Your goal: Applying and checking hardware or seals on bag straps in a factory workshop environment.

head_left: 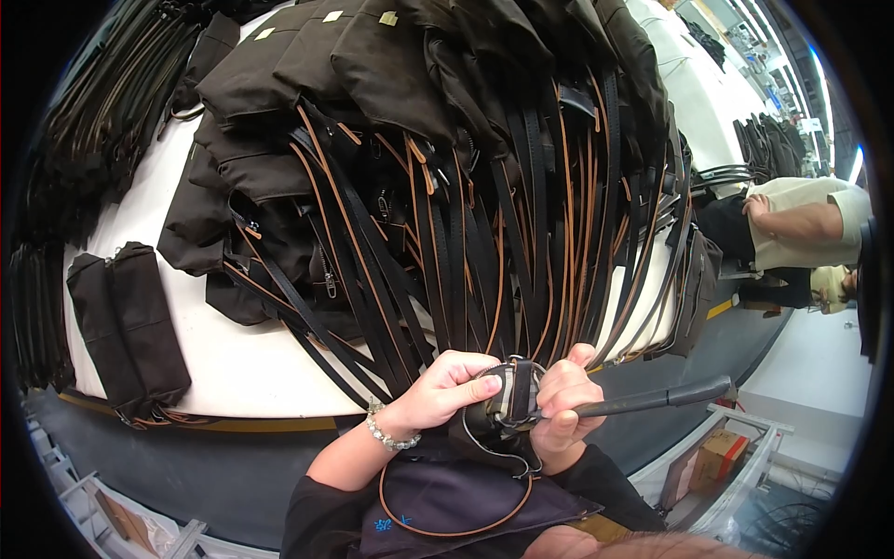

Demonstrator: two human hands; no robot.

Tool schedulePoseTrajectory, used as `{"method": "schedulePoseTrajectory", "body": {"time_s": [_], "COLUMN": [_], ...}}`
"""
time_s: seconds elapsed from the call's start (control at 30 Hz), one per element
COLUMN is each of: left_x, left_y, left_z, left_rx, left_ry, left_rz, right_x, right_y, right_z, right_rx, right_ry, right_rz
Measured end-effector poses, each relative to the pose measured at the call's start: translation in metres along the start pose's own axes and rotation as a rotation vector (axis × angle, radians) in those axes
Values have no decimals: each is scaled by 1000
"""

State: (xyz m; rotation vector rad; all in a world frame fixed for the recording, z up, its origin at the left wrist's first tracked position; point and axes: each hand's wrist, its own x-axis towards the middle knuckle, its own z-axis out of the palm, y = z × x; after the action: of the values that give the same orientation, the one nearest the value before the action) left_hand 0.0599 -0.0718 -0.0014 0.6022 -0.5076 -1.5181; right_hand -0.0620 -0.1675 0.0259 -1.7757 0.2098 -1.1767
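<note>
Closely held, a dark bag (520, 387) sits between two sets of fingers (466, 361).

Far left of the fingers, a folded bag (130, 326) lies on a white table (242, 363); the left hand (442, 391) pinches the dark bag's edge between thumb and fingers; black straps (466, 317) run beyond the fingertips; the right hand's (563, 401) fingers curl around a black handle (652, 399) jutting to their right.
</note>
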Motion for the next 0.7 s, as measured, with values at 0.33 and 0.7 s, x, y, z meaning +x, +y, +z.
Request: {"method": "schedulePoseTrajectory", "body": {"time_s": [0.33, 0.7], "left_x": [0, -5], "left_y": [-1, -1], "left_z": [0, -2], "left_rx": [16, -97], "left_ry": [6, 56], "left_rz": [9, 23], "right_x": [1, 12], "right_y": [6, 3], "right_z": [11, -19], "right_rx": [-9, -255], "right_ry": [307, 409], "right_rz": [-13, -195]}}
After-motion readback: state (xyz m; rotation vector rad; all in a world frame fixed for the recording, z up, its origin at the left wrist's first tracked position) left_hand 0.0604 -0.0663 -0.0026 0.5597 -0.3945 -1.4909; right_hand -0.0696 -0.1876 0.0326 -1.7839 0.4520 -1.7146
